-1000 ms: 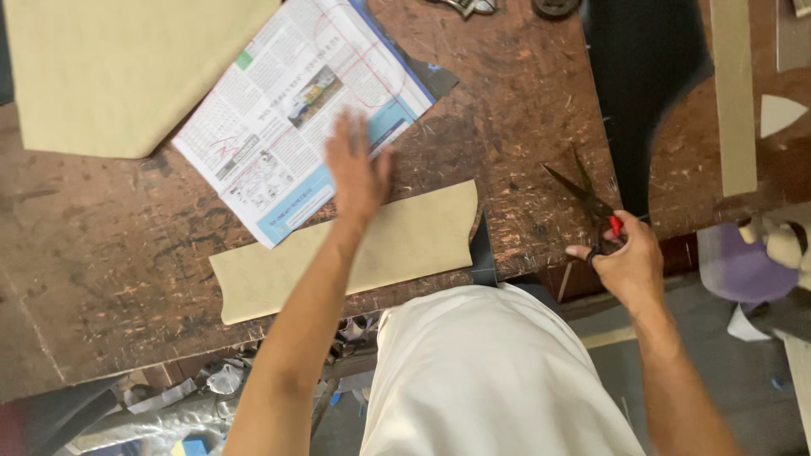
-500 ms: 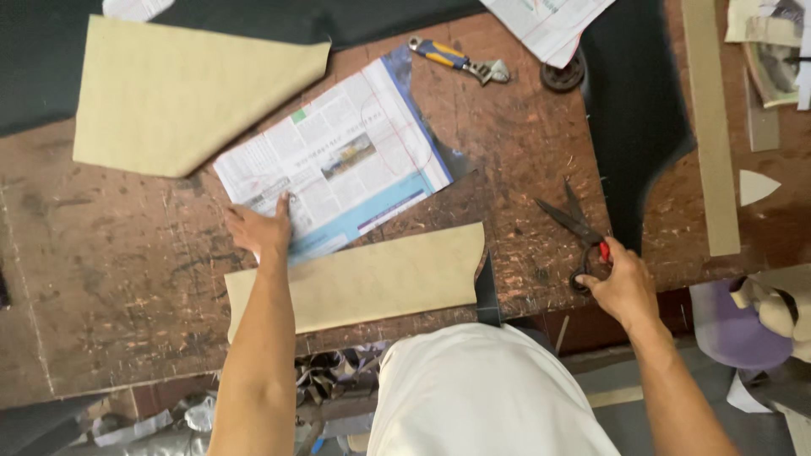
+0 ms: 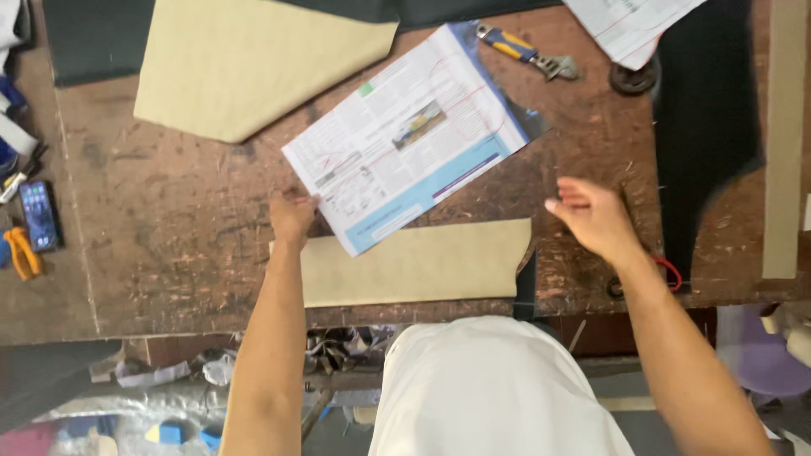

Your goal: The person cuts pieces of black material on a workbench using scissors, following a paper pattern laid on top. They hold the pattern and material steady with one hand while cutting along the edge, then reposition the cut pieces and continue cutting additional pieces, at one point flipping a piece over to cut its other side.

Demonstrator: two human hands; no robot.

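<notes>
I see my left hand (image 3: 291, 218) pinching the near left corner of the newspaper (image 3: 405, 139), which lies mid-workbench (image 3: 169, 245), overlapping the tan strip (image 3: 414, 266) along the near edge. My right hand (image 3: 591, 218) hovers empty, fingers loosely spread, above the scissors (image 3: 667, 274) at the near edge.

tan card strip (image 3: 414, 268); white, blue-edged newspaper (image 3: 405, 139); scarred brown table (image 3: 169, 219)

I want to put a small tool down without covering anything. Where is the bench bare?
Bare wood lies left of the left hand, between the phone and the newspaper, below the large tan sheet. A smaller patch sits right of the newspaper, under the wrench. The front edge is crowded by the tan strip.
</notes>
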